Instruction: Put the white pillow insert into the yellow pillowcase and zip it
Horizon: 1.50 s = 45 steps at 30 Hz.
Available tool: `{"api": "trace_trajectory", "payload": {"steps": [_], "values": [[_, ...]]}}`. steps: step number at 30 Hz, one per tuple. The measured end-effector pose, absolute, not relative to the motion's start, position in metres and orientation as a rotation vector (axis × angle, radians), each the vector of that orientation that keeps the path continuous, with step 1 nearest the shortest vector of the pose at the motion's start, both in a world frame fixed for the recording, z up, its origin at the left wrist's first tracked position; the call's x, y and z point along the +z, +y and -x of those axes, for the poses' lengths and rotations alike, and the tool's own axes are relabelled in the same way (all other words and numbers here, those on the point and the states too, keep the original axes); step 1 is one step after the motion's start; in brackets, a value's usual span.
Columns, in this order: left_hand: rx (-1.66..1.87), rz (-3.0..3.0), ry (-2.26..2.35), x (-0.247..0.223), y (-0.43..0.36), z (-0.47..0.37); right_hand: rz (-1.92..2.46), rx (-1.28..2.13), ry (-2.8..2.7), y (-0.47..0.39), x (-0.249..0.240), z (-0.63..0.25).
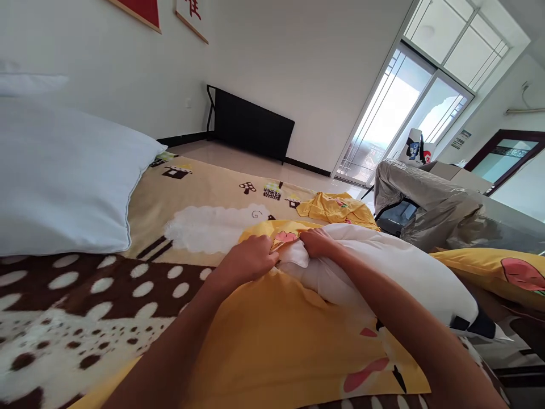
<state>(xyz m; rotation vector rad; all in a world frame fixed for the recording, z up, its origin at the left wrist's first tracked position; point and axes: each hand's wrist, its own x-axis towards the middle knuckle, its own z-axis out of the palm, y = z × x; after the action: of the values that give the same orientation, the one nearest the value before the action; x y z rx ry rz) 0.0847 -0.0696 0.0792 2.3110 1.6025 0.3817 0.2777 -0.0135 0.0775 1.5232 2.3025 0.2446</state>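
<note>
A yellow pillowcase (pixel 272 335) with pink printed figures lies spread on the bed in front of me. A white pillow (pixel 395 261) rests on its right side, with one end at the pillowcase's opening. My left hand (pixel 253 257) is closed on the edge of the pillowcase. My right hand (pixel 317 243) is closed at the same opening, beside a white corner of cloth; its fingertips are partly hidden by fabric. How far the pillow reaches inside the case cannot be made out.
A brown and beige patterned blanket (pixel 204 176) covers the bed. A large white pillow (pixel 72 176) lies at left. Crumpled yellow cloth (pixel 336 207) sits beyond my hands, and a yellow pillow (pixel 489 272) at right. Plastic-covered furniture (pixel 438 193) stands behind, near a sliding door (pixel 392 108).
</note>
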Motion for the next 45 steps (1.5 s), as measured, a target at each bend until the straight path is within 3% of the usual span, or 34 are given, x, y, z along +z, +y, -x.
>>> {"api": "trace_trajectory", "payload": {"steps": [11, 16, 26, 35, 39, 43, 45], "values": [[0.550, -2.484, 1.570, 0.071, -0.110, -0.129, -1.630, 0.347, 2.266, -0.049, 0.096, -0.261], [0.603, -2.451, 1.693, 0.076, -0.115, -0.128, -1.623, 0.327, 2.369, -0.057, 0.076, -0.250], [0.464, -2.409, 2.012, 0.087, -0.089, -0.127, -1.633, 0.371, 2.554, -0.061, 0.060, -0.254], [0.336, -2.513, 1.973, 0.118, -0.066, -0.158, -1.654, 0.352, 2.597, -0.073, 0.066, -0.253], [0.381, -2.540, 1.884, 0.127, -0.082, -0.171, -1.506, 0.217, 2.693, -0.080, 0.088, -0.270], [0.427, -2.566, 1.846, 0.123, -0.099, -0.165, -1.249, -0.137, 2.875, -0.074, 0.131, -0.320], [0.438, -2.556, 1.868, 0.120, -0.106, -0.160, -1.314, -0.188, 2.959, -0.068, 0.145, -0.352]]}}
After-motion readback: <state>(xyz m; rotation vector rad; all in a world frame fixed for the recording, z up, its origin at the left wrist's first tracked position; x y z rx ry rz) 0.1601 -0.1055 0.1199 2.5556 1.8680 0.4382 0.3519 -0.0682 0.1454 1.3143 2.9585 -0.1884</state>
